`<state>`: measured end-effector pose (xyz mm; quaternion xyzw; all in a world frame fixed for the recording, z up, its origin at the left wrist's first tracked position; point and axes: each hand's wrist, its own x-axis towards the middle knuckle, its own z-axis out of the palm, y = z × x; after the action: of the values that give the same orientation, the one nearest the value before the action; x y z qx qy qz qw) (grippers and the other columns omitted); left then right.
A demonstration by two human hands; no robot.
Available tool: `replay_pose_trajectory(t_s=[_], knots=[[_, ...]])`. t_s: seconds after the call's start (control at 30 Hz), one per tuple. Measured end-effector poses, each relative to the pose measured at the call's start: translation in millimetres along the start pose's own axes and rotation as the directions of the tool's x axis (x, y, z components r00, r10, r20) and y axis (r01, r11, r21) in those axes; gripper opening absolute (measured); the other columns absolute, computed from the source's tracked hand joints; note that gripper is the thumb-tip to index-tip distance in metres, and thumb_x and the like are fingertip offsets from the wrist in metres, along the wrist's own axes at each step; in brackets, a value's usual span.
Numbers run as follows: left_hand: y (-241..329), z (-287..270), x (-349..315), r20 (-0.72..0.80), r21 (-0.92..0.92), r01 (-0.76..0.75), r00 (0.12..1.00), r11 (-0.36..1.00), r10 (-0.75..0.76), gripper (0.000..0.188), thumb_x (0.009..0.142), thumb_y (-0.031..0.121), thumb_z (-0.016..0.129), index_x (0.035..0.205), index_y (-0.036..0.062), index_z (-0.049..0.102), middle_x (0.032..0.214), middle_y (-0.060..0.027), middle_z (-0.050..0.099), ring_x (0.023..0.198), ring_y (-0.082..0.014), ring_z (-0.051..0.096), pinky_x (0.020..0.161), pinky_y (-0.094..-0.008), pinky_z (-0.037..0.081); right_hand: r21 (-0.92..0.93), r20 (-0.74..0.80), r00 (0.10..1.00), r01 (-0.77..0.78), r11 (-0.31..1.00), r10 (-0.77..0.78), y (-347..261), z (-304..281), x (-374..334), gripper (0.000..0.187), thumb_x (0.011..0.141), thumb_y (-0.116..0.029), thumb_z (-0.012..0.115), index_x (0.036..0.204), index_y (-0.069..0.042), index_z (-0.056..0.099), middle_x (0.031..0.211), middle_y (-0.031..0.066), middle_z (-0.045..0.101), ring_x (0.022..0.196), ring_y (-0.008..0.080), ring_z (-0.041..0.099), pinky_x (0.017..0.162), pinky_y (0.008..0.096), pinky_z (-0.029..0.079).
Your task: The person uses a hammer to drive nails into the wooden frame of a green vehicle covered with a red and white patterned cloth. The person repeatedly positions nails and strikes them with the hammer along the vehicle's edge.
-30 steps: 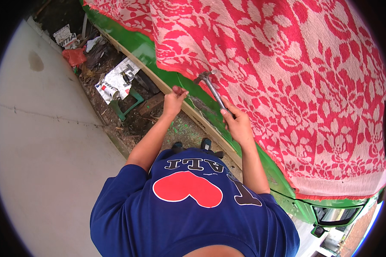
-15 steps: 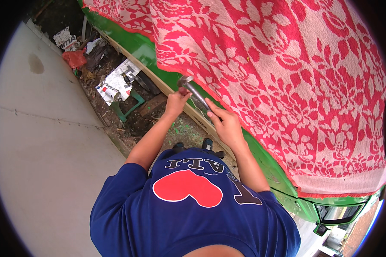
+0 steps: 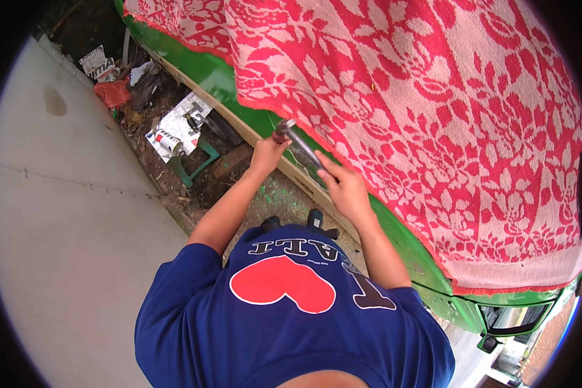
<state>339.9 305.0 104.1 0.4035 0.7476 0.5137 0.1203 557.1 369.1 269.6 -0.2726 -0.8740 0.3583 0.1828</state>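
My right hand [image 3: 348, 192] is closed on the handle of a metal hammer [image 3: 302, 150], which slants up and left. The hammer's head is beside my left hand [image 3: 267, 156], at the upper end of a small tool with a reddish-brown handle [image 3: 279, 136]. My left hand is closed on that small tool; its lower end is hidden, so its kind does not show. Both hands work at the green side panel of a vehicle [image 3: 213, 81], just above a long wooden board [image 3: 236, 121]. A red and pale flowered towel [image 3: 401, 123] drapes over the vehicle.
A pale concrete wall [image 3: 58, 226] rises on the left. Between wall and vehicle lie a green frame-like piece [image 3: 202, 165], a can [image 3: 168, 142] on a printed sheet [image 3: 186, 119], and a red bag [image 3: 112, 93]. A side mirror [image 3: 488, 343] sticks out at lower right.
The hammer's head has moved slightly down and right, and its handle has tilted a little. My right hand has shifted slightly with it. My left hand has stayed nearly in place.
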Motion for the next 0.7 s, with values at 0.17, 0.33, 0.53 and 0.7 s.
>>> replay_pose_trajectory(t_s=[0.17, 0.33, 0.53, 0.7], knots=[[15.4, -19.4, -15.2, 0.063, -0.124, 0.077, 0.996, 0.989, -0.070, 0.014, 0.092, 0.011, 0.070, 0.101, 0.0016, 0.070, 0.092, -0.0157, 0.072, 0.086, -0.0304, 0.071, 0.077, -0.0346, 0.053, 0.228, -0.026, 0.982, -0.178, 0.957, 0.189, 10.6, -19.7, -22.5, 0.043, 0.097, -0.012, 0.064, 0.139, -0.016, 0.060, 0.084, 0.0039, 0.065, 0.067, 0.0096, 0.055, 0.063, 0.0276, 0.049], [3.4, -24.1, -28.7, 0.145, -0.131, -0.204, 0.964, 0.970, 0.222, 0.018, 0.087, 0.000, 0.067, 0.105, 0.0036, 0.068, 0.108, -0.0139, 0.071, 0.095, -0.0302, 0.069, 0.085, -0.0363, 0.054, 0.471, -0.015, 0.917, -0.345, 0.812, 0.398, 25.0, -30.4, -47.9, 0.045, 0.098, -0.011, 0.064, 0.142, -0.016, 0.058, 0.081, -0.0033, 0.059, 0.065, 0.0035, 0.050, 0.056, 0.0220, 0.045], [17.0, -22.0, -43.9, 0.367, -0.040, -0.340, 0.870, 0.939, 0.331, 0.029, 0.075, -0.006, 0.068, 0.102, 0.0045, 0.067, 0.119, -0.0103, 0.067, 0.100, -0.0322, 0.068, 0.084, -0.0402, 0.055, 0.535, -0.021, 0.858, -0.423, 0.731, 0.513, 33.0, -26.9, -75.5, 0.046, 0.099, -0.011, 0.063, 0.144, -0.016, 0.056, 0.077, -0.0032, 0.056, 0.064, 0.0047, 0.050, 0.056, 0.0227, 0.045], [23.6, -13.4, -43.9, 0.435, 0.021, -0.308, 0.859, 0.951, 0.268, 0.029, 0.076, -0.004, 0.068, 0.102, 0.0088, 0.067, 0.117, -0.0074, 0.065, 0.098, -0.0345, 0.066, 0.082, -0.0425, 0.055, 0.544, -0.036, 0.843, -0.434, 0.718, 0.537, 41.0, -20.1, -91.6, 0.046, 0.098, -0.010, 0.063, 0.143, -0.016, 0.057, 0.076, -0.0033, 0.056, 0.064, 0.0050, 0.051, 0.056, 0.0232, 0.046]])
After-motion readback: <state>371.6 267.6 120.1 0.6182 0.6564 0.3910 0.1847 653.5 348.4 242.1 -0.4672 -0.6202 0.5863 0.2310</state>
